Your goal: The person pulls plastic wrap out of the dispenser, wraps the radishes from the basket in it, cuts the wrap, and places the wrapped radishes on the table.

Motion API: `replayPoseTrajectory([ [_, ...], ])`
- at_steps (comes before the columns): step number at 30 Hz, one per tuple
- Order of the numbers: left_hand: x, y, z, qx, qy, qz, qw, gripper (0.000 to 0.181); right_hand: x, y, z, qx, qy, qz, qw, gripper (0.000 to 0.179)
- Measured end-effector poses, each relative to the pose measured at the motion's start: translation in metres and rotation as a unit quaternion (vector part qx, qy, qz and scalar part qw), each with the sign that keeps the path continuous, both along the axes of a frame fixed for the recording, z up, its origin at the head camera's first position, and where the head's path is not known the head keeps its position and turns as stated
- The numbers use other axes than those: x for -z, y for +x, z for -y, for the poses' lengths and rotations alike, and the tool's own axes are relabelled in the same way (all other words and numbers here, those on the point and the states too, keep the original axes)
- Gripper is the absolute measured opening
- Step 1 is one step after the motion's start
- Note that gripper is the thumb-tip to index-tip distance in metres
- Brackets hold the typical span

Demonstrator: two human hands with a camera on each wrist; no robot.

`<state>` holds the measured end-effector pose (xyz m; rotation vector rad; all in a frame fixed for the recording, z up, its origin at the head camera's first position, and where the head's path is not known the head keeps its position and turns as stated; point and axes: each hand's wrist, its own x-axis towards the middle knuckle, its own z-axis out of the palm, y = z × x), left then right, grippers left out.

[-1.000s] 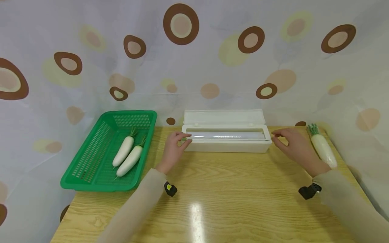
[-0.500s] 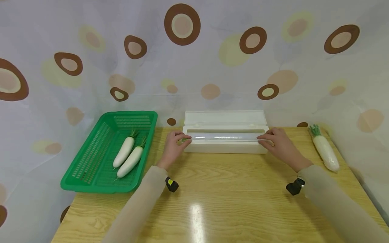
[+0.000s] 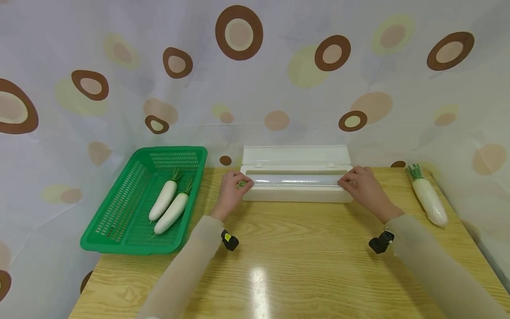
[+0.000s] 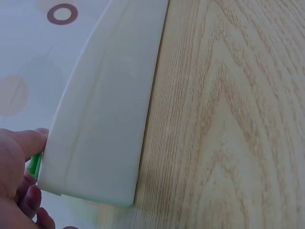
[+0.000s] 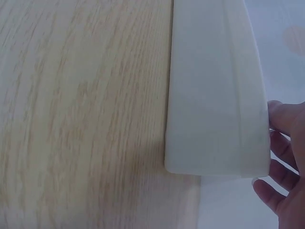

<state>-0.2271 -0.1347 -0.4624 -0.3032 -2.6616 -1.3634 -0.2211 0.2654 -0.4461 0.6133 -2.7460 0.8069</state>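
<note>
A white cling film dispenser box (image 3: 296, 196) stands on the table with its lid (image 3: 295, 155) raised. The clear film (image 3: 295, 179) lies along its opening. At the box's left end, my left hand (image 3: 230, 189) pinches the film's edge with thumb and forefinger. A small green piece (image 4: 34, 165) shows beside these fingers in the left wrist view. My right hand (image 3: 363, 187) pinches the film at the right end. In the right wrist view, the box's front wall (image 5: 214, 95) hides its fingertips in part.
To the left is a green plastic basket (image 3: 131, 247) with two white radishes (image 3: 171, 213) inside. Another white radish (image 3: 429, 201), shiny as if wrapped in film, lies near the wooden table's (image 3: 311, 266) right edge. A patterned curtain (image 3: 275, 79) hangs behind the box.
My right hand has moved left from beside the box onto the film's right end, and its thumb and forefinger have closed together. The left hand's fingertips have also come together at the left end.
</note>
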Motion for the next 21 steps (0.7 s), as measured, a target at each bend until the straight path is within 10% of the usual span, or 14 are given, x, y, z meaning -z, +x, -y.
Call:
replayPoseTrajectory([
  [11,0.002,-0.010,-0.008,-0.004,-0.077,-0.076,0.9941,0.015,0.004,-0.004,0.000,-0.008,0.001,-0.045,0.9989,0.011],
  [21,-0.012,-0.008,-0.011,0.011,-0.126,0.012,0.9919,0.019,-0.004,-0.007,0.003,0.006,0.027,0.030,0.9992,0.019],
])
